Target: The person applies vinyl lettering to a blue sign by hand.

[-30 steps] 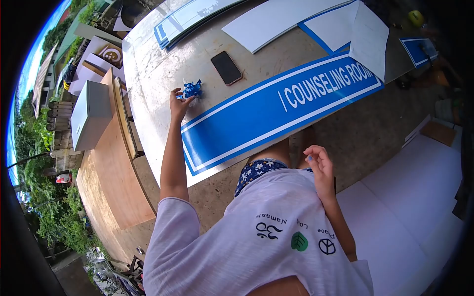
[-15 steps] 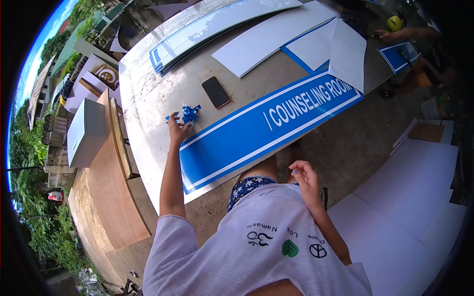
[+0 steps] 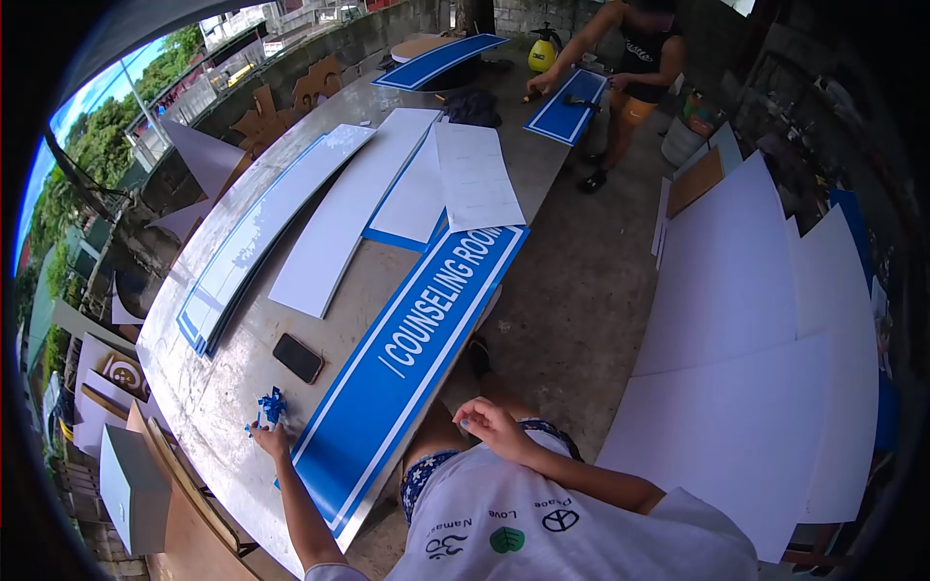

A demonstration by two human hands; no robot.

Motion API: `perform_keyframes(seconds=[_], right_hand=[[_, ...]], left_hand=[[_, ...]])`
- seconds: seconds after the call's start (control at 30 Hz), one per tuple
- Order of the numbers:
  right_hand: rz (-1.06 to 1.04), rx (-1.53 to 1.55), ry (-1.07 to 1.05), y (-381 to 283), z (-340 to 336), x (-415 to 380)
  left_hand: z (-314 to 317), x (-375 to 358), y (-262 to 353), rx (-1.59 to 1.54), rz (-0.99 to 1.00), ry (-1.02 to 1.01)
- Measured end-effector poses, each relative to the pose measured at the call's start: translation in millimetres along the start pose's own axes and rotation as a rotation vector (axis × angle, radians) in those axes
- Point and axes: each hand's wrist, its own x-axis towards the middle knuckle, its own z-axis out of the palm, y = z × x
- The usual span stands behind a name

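My left hand (image 3: 270, 441) is low over the metal-topped table, finger and thumb apart, right beside a crumpled bunch of blue scraps (image 3: 272, 405). A long blue sign (image 3: 334, 470) with white border lines and the words "COUNSELING ROOM" lies just right of that hand, along the table's near edge. In front of my shirt is my right hand (image 3: 492, 427), its fingers curled in towards the thumb. A small blue spot shows at its fingertips; I cannot tell what it is. A dark phone (image 3: 298, 358) lies beyond the scraps.
Long white panels (image 3: 354, 213) and a stacked set of signs (image 3: 276, 232) cover the table's far part. A white sheet (image 3: 477, 174) overlaps the sign's far end. Across the table, a person (image 3: 644, 58) handles another blue sign (image 3: 567, 108) near a yellow sprayer (image 3: 544, 50). Large white sheets (image 3: 717, 416) stand at right.
My view has turned right and up, bringing the other person fully into sight. My left hand remains by the blue scraps; my right hand is still curled before my body.
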Motion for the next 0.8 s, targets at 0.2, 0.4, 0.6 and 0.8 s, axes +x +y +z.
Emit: perform_keyframes(seconds=[0.2, 0.4, 0.6, 0.8], right_hand=[[-0.016, 0.088, 0.052, 7.3, 0.6, -4.7], [-0.045, 0.094, 0.078, 7.9, -2.3, -9.4], [-0.034, 0.092, 0.08, 6.0, -4.6, -14.3], [-0.023, 0.08, 0.059, 9.3, -4.0, -15.3]], left_hand=[[-5.7, 3.7, 52.8, -0.491, -0.625, 0.0], [10.9, 10.0, 53.7, -0.686, -0.542, 0.101], [-4.4, -19.1, 72.8, -0.045, -0.112, 0.158], [-46.5, -91.5, 126.7, -0.088, 0.029, 0.161]])
